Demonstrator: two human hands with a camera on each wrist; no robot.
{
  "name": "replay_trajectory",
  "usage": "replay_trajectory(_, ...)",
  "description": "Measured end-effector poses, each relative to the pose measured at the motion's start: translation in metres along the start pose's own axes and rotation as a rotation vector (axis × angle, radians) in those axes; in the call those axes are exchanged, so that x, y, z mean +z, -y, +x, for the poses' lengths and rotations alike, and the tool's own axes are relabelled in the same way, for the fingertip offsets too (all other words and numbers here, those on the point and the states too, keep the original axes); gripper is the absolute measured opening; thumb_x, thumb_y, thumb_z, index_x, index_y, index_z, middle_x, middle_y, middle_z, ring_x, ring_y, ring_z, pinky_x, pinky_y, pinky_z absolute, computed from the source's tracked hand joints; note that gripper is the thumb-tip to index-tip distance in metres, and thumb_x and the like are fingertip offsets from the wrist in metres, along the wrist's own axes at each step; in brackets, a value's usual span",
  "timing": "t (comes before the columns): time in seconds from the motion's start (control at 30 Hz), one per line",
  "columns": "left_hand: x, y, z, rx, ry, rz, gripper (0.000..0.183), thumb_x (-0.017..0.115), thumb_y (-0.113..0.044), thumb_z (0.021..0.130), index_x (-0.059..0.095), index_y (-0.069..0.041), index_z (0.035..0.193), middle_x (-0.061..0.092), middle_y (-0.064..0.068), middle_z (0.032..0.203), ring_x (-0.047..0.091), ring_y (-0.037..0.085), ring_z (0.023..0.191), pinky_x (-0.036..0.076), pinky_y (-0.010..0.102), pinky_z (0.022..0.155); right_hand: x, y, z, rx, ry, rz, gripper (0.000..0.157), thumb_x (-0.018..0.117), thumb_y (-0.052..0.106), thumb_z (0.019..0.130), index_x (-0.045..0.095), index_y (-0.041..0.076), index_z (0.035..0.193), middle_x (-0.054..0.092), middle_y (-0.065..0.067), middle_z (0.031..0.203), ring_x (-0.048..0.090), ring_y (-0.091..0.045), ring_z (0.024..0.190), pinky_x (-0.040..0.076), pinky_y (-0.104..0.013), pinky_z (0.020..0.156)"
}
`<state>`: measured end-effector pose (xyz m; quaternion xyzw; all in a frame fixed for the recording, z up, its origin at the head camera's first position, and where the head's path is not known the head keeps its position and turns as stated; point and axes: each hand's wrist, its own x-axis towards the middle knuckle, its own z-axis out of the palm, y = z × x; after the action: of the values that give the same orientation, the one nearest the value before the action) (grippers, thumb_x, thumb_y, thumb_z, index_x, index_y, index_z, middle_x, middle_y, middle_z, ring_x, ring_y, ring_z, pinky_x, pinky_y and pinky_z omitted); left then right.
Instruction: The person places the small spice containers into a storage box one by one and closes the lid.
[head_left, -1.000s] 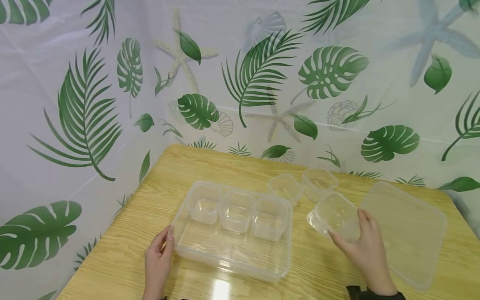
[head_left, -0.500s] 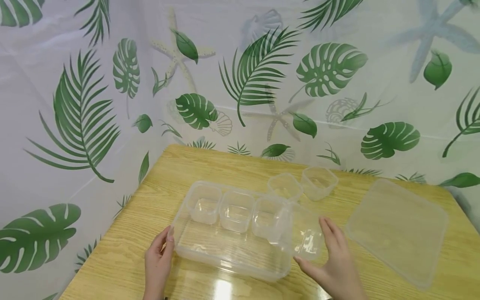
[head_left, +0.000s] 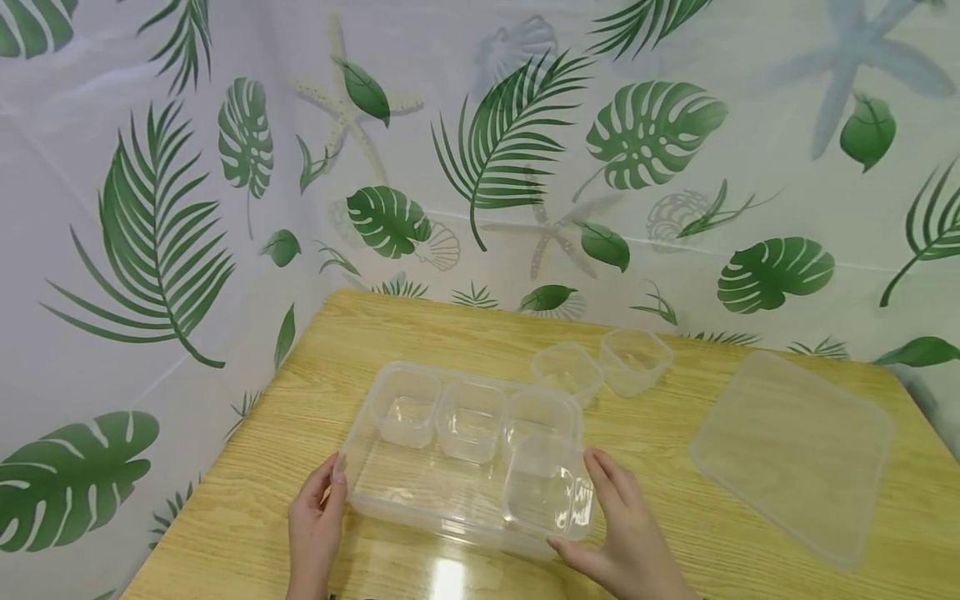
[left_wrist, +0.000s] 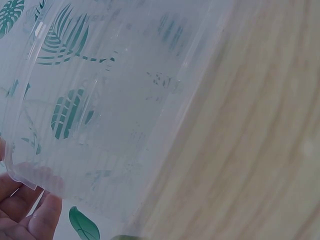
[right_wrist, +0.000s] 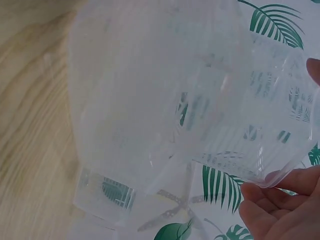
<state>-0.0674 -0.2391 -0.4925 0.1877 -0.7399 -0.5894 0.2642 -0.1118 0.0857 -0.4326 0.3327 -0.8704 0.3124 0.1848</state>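
One wood-grain table stands before leaf-printed sheeting, left hand gripping a clear box, right hand pinching a tub.

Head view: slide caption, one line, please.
Right hand holds a small clear tub over a rectangular bin containing three others; left hand grips the bin.

A wood-grain table with a yellow-brown surface shows a bright light reflection at its near side. A white patterned sheet stands upright behind the far edge and along the left side. Its print includes a green palm frond at left, a monstera leaf at far right, a yellowish starfish at far left, and a blue starfish at upper far right.
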Motion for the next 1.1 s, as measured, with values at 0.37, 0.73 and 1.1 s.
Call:
replay_trajectory(0.37, -0.001, 0.001, 0.0, 0.0, -0.005, 0.004, 0.032, 0.049, -0.01, 0.091, 0.051, 0.007, 0.117, 0.053, 0.019, 0.116, 0.047, -0.004, 0.095, 0.043, 0.009, 0.075, 0.015, -0.006, 0.001, 0.053, 0.133, -0.052, 0.093, 0.078, 0.04, 0.062, 0.036, -0.01, 0.128, 0.04, -0.023, 0.125, 0.043, -0.033, 0.109, 0.047, -0.042, 0.081)
replay_trajectory(0.73, -0.002, 0.0, 0.001, 0.001, -0.007, -0.004, 0.031, 0.05, -0.009, 0.091, 0.051, 0.007, 0.118, 0.053, 0.018, 0.116, 0.047, -0.002, 0.096, 0.043, 0.009, 0.076, 0.021, -0.011, 0.006, 0.028, 0.212, -0.06, 0.087, 0.07, 0.048, 0.069, 0.039, -0.011, 0.126, 0.041, -0.024, 0.124, 0.042, -0.033, 0.11, 0.044, -0.045, 0.084)
replay_trajectory(1.1, -0.001, 0.0, 0.001, -0.007, 0.007, -0.016, 0.031, 0.05, -0.008, 0.091, 0.051, 0.007, 0.118, 0.052, 0.019, 0.117, 0.049, 0.011, 0.101, 0.043, 0.01, 0.076, 0.022, -0.014, 0.015, -0.036, 0.384, -0.116, 0.076, 0.063, 0.045, 0.077, 0.044, -0.013, 0.122, 0.045, -0.023, 0.122, 0.042, -0.035, 0.112, 0.027, -0.056, 0.095)
